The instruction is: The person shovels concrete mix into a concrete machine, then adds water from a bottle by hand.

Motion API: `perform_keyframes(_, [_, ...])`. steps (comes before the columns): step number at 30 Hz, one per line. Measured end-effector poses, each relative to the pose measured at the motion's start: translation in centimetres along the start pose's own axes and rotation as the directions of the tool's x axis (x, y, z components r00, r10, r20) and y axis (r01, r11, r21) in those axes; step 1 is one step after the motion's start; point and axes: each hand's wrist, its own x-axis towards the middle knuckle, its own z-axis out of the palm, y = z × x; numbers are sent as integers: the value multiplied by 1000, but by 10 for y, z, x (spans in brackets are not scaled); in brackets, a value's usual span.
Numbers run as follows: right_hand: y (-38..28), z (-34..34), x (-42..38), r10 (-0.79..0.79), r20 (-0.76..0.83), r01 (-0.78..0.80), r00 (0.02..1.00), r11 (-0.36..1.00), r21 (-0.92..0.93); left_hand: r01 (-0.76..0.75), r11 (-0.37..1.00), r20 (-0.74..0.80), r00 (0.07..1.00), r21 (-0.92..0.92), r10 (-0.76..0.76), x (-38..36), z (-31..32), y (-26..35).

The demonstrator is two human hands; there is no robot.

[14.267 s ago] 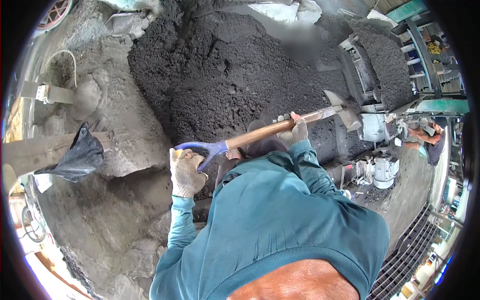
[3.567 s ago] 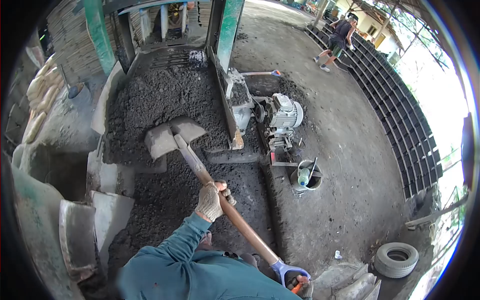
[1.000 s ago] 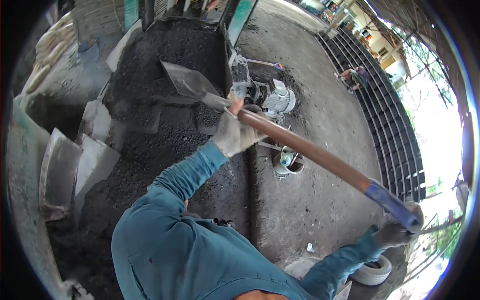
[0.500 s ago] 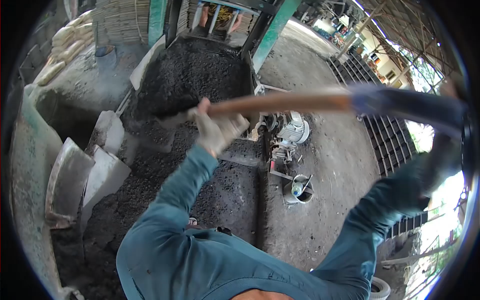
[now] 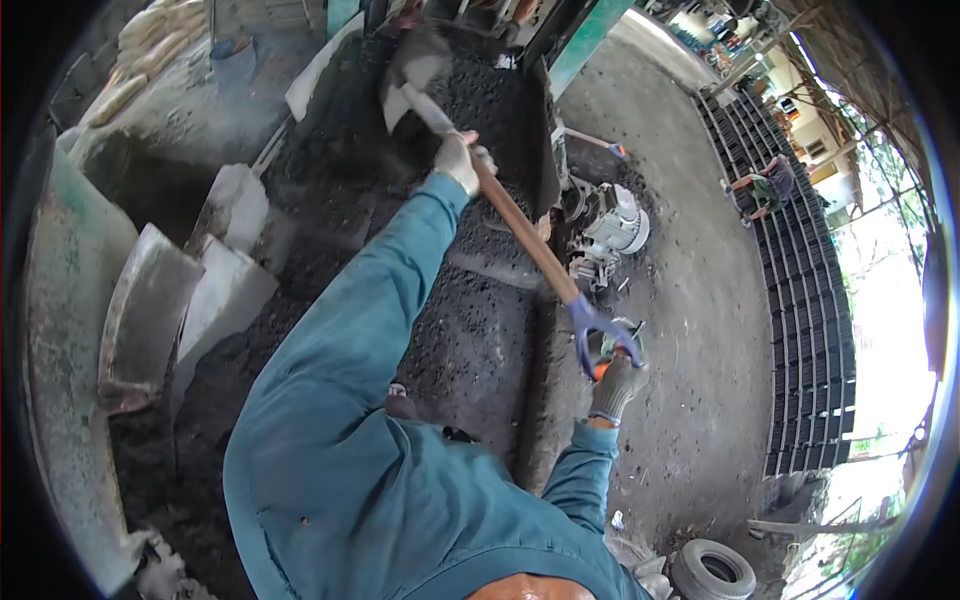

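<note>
A shovel slants across the view, its metal blade at the top over dark loose material. My left hand, in a pale glove, is wrapped round the wooden shaft just behind the blade. At the other end my right hand, in a grey glove, is closed on the orange grip of the blue D-shaped handle. The blade is slightly blurred, and whether it carries any material is unclear.
Leaning metal plates stand at the left beside a dark pit. A motor sits right of the trough. Another person bends by long black racks. A tyre lies at the bottom right; another person's hands show at the top.
The blade has moved up and forward over the dark material. My right hand has come down and inward from the far right with the handle, and my left hand has moved forward.
</note>
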Motion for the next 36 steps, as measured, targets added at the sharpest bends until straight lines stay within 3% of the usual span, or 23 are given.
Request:
perform_keyframes(2, [93,-52,21,421,234,-474,876,838,271,117,993,173,978,-20,-112,-66,-3,-31])
perform_keyframes(3, [127,-85,28,538,247,-587,806,782,211,164,985,239,956,56,-172,-105,-13,-47])
perform_keyframes(5, [203,-163,42,656,184,-681,732,708,188,274,952,319,898,133,-303,-168,-46,-84])
perform_keyframes(7, [285,-247,60,641,168,-663,749,720,206,372,923,319,866,103,-385,-226,-86,-118])
perform_keyframes(8, [281,-271,48,649,98,-653,754,726,215,397,915,298,867,74,-400,-253,-106,-133])
perform_keyframes(9, [256,-280,31,649,27,-643,761,747,170,460,887,229,869,-46,-439,-266,-134,-152])
perform_keyframes(11, [306,-338,33,679,149,-679,719,732,-56,492,844,33,867,-214,-497,-274,-190,-181])
perform_keyframes(12, [287,-333,19,699,142,-680,701,715,-166,477,841,-103,851,-255,-514,-276,-216,-188])
perform_keyframes(15, [248,-299,-29,780,51,-741,624,611,-278,345,894,-426,790,-286,-441,-244,-287,-215])
perform_keyframes(18, [260,-257,-50,905,185,-898,382,411,-158,357,933,-634,712,-44,-303,-209,-279,-183])
perform_keyframes(20, [264,-201,-60,914,299,-940,275,321,-116,295,953,-619,738,-66,-271,-151,-313,-171])
perform_keyframes(22, [214,-81,-70,913,296,-939,279,324,-115,250,959,-579,766,-135,-281,-76,-356,-139])
perform_keyframes(24, [213,79,-68,790,464,-889,401,458,-10,212,977,-412,888,-23,-203,30,-389,-67])
perform_keyframes(26, [227,186,-53,765,522,-852,377,508,-129,46,996,-400,917,71,-14,114,-421,-36])
perform_keyframes(27, [250,237,-45,699,597,-771,393,605,-200,23,993,-417,909,113,27,142,-419,-15])
perform_keyframes(28, [234,283,-39,251,878,59,407,952,-300,44,986,-452,891,161,34,162,-406,6])
perform_keyframes(29, [217,330,-34,-267,913,840,307,527,-128,71,979,-479,877,192,30,178,-395,23])
perform_keyframes(31, [223,389,-38,50,798,217,600,951,-222,108,969,-510,860,220,20,197,-379,35])
perform_keyframes(32, [219,409,-41,463,657,-485,595,859,-165,123,967,-518,855,223,11,203,-376,35])
perform_keyframes(33, [215,420,-42,770,561,-936,305,350,28,139,964,-527,850,226,1,207,-376,28])
perform_keyframes(34, [215,403,-35,598,617,-487,512,793,-366,161,961,-538,843,224,-16,208,-374,17])
perform_keyframes(35, [210,369,-21,377,757,232,534,795,-560,189,955,-554,832,229,-32,208,-371,-1])
perform_keyframes(36, [205,343,-7,225,904,827,363,370,-424,218,947,-566,823,235,-49,205,-362,-20])
